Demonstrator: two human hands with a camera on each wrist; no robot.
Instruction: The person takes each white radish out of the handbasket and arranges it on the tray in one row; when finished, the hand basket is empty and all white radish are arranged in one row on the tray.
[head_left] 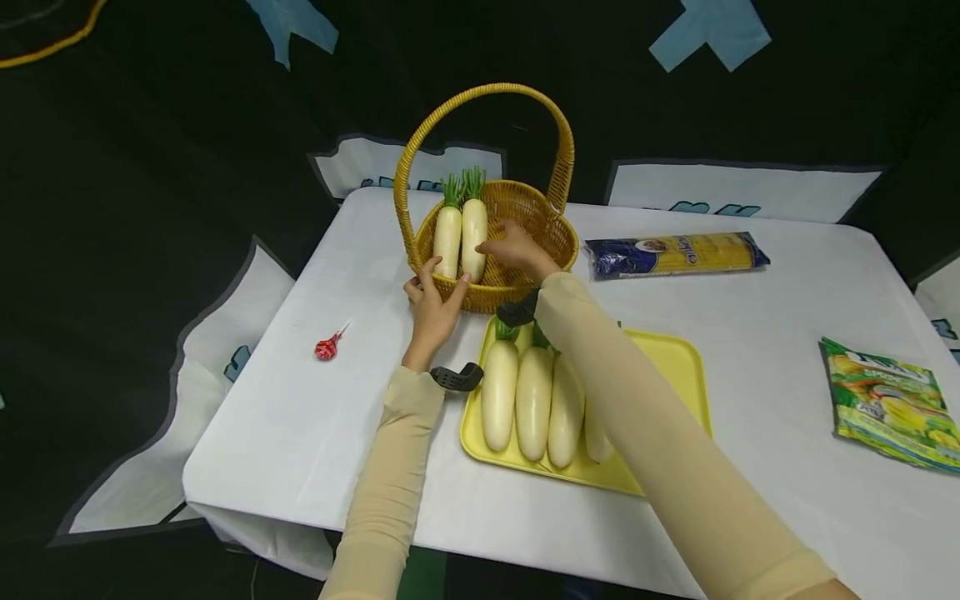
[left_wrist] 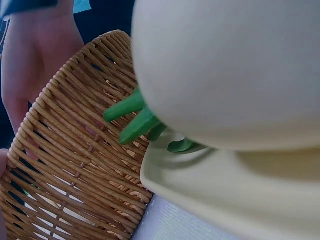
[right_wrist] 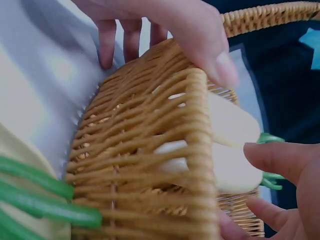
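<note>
Two white radishes (head_left: 474, 237) with green stems lean side by side in the left part of a yellow wicker basket (head_left: 491, 298). My left hand (head_left: 432, 323) grips the basket's near left rim, its thumb over the edge and the other fingers along the outer wall. My right hand (head_left: 519, 250) reaches inside the basket. In the right wrist view its thumb (right_wrist: 272, 159) lies against the nearer radish (right_wrist: 235, 167), with the fingers spread and not wrapped round it. Several more radishes (head_left: 534, 404) lie on a yellow tray (head_left: 686, 375) in front of the basket, partly hidden by my right forearm.
A pack of spaghetti (head_left: 678, 254) lies right of the basket. Farther right is a green packet (head_left: 892, 404). A red lollipop (head_left: 327, 347) lies on the left of the white-covered table (head_left: 277, 433). The basket's tall handle (head_left: 510, 88) arches over its opening.
</note>
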